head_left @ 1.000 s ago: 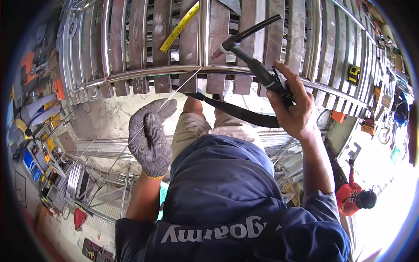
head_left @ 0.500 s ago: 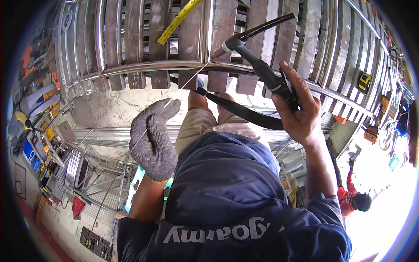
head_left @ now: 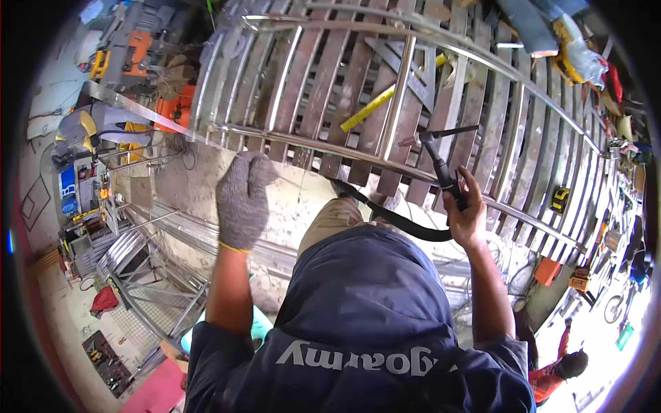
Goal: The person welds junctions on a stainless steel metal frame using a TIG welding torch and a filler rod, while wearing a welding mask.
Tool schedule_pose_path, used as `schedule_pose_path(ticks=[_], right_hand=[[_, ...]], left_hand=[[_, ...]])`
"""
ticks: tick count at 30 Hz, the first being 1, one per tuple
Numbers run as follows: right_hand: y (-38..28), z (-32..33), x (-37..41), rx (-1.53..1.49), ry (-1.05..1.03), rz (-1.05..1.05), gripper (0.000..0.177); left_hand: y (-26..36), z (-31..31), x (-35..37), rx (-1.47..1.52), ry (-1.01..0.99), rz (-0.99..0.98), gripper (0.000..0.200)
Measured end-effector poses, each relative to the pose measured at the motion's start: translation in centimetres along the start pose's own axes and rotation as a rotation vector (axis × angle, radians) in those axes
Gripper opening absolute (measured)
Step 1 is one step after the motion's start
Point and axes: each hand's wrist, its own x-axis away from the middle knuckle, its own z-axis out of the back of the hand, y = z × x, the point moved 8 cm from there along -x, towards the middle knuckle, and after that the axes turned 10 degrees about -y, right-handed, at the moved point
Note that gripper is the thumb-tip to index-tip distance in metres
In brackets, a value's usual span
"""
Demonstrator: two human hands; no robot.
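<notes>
My right hand (head_left: pixel 466 210) is bare and wrapped round the handle of a TIG welding torch (head_left: pixel 438 162). The torch head, with its pinkish cup and long black back cap, is over the slatted surface beyond a polished metal tube frame (head_left: pixel 330 146). A black cable sleeve (head_left: pixel 406 224) curves from the torch back toward my legs. My left hand (head_left: pixel 246 199), in a grey knitted glove, is closed and raised near the frame's left front corner. It appears to hold a thin metal rod; a blurred pale streak (head_left: pixel 148 113) runs up and left from the glove.
A yellow tape rule (head_left: pixel 368 109) and a metal set square (head_left: pixel 406 72) lie on the slats (head_left: pixel 330 76). A yellow-black tape measure (head_left: pixel 560 200) rests at right. Metal tubes (head_left: pixel 172 220) lie below left. A person in red (head_left: pixel 547 382) is at lower right.
My gloved left hand has risen, and the rod no longer points at the torch tip. The torch has drawn back right, away from the frame's joint. The view has shifted, showing more of the frame.
</notes>
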Motion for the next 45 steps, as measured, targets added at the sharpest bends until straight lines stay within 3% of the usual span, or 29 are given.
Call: schedule_pose_path(ticks=[2, 3, 7, 10, 13, 18, 20, 23, 25, 26, 27, 28, 31, 32, 34, 37, 39, 40, 42, 45], right_hand=[[-0.6, -0.1, -0.1, -0.021, 0.034, 0.06, 0.069], [-1.0, 0.0, -0.1, -0.033, 0.021, -0.011, 0.069], [-1.5, 0.2, 0.0, -0.026, 0.106, 0.026, 0.069], [-1.1, 0.3, -0.1, 0.04, 0.202, 0.106, 0.071], [-1.5, 0.2, 0.2, 0.066, 0.305, 0.093, 0.069], [-2.1, -1.1, 0.2, 0.061, 0.437, -0.054, 0.059], [-1.3, -1.8, -0.1, 0.037, 0.504, -0.029, 0.055], [-2.0, -2.4, 0.0, 0.118, 0.565, -0.036, 0.053], [-3.1, -2.6, 0.0, 0.008, 0.604, -0.025, 0.045], [-4.3, -2.5, 0.1, 0.123, 0.63, -0.08, 0.044], [-5.5, -2.5, 0.3, 0.236, 0.65, -0.131, 0.042], [-2.2, -2.6, -0.2, 0.075, 0.617, -0.177, 0.041], [-3.1, -2.4, -0.4, 0.133, 0.628, -0.168, 0.039], [-3.7, -2.5, -0.4, 0.14, 0.623, -0.176, 0.039], [-4.6, -2.3, -0.6, 0.16, 0.616, -0.223, 0.04], [-4.3, -2.5, -0.8, 0.18, 0.638, -0.214, 0.037], [-4.3, -2.6, -0.8, 0.174, 0.638, -0.222, 0.034], [-4.5, -2.6, -1.0, 0.172, 0.638, -0.223, 0.032], [-4.8, -2.6, -1.1, 0.159, 0.619, -0.281, 0.033], [-5.0, -2.7, -1.3, 0.147, 0.604, -0.31, 0.035]], left_hand=[[-0.7, 3.5, -0.8, -0.326, 0.011, -0.088, 0.024], [-0.2, 4.9, -1.1, -0.51, 0.035, -0.163, 0.024], [-2.4, 7.4, -4.3, -0.759, -0.044, -0.027, 0.021], [-3.1, 7.0, -8.5, -0.771, -0.137, -0.066, 0.023], [-2.7, 5.7, -14.4, -0.753, -0.2, -0.262, 0.018], [-5.6, 0.1, -30.6, -0.79, -0.241, -0.434, 0.012], [-4.1, -2.2, -36.3, -0.854, -0.23, -0.405, 0.011], [-5.8, -7.6, -46.9, -0.883, -0.341, -0.424, 0.035], [-5.0, -10.6, -51.6, -0.733, -0.219, -0.522, 0.036], [-4.0, -10.7, -52.5, -0.718, -0.206, -0.531, 0.036], [-2.2, -10.4, -51.7, -0.749, -0.267, -0.48, 0.035], [-0.9, -9.9, -51.2, -0.753, -0.316, -0.429, 0.035], [-4.0, -12.3, -55.3, -0.517, -0.325, -0.252, 0.032], [-4.7, -12.7, -56.1, -0.488, -0.314, -0.228, 0.031], [-2.4, -10.1, -53.7, -0.708, -0.282, -0.344, 0.031], [-7.3, -6.9, -55.1, -0.78, -0.253, -0.098, 0.032], [-9.8, -4.8, -56.0, -0.86, -0.331, -0.097, 0.035], [-11.4, -3.2, -56.6, -0.811, -0.325, 0.002, 0.043], [-18.6, -3.5, -61.5, -0.776, -0.231, -0.081, 0.054], [-16.2, 1.0, -58.5, -0.533, -0.068, 0.007, 0.047]])
